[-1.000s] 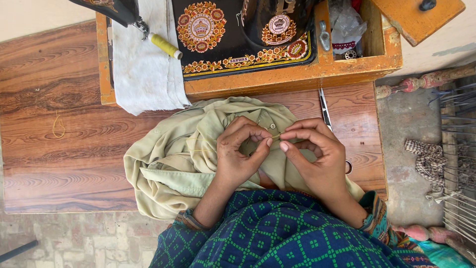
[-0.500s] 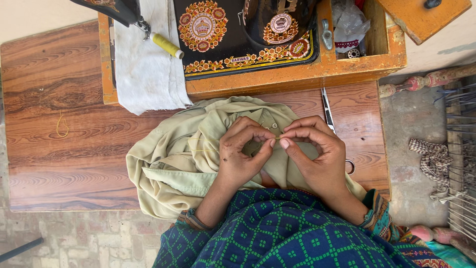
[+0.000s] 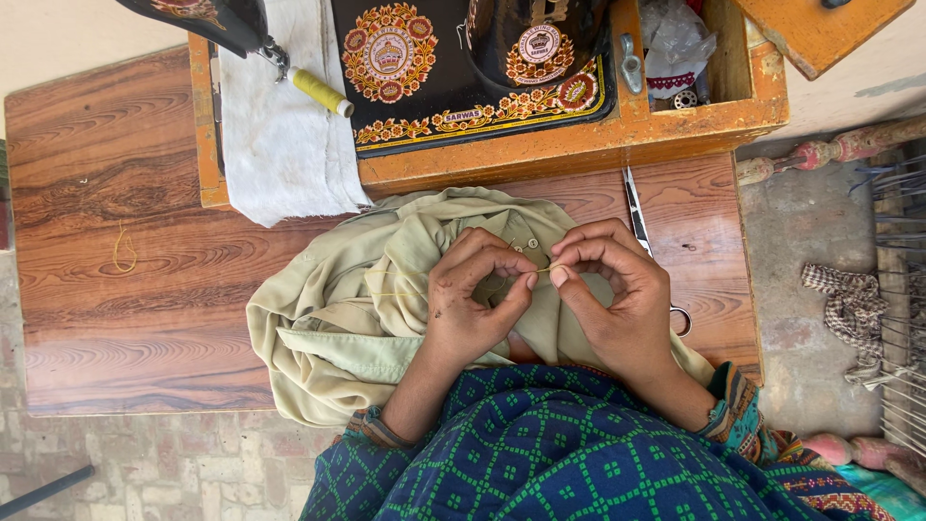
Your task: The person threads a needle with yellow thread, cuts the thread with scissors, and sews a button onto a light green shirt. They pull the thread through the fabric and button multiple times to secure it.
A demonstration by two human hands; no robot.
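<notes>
My left hand and my right hand meet fingertip to fingertip over a pale olive-green garment bunched on the wooden table. Between the pinched fingers runs a thin yellow thread; a needle is too small to make out. Small buttons on the garment show just above my fingers. Scissors lie on the table behind my right hand, their handle partly hidden by it.
A black sewing machine with gold and red ornament stands on an orange wooden base at the back. White cloth and a yellow thread spool lie by it. A loose thread scrap rests at left.
My right hand has edged closer to my left, so the fingertips now nearly touch. The view has shifted slightly.
</notes>
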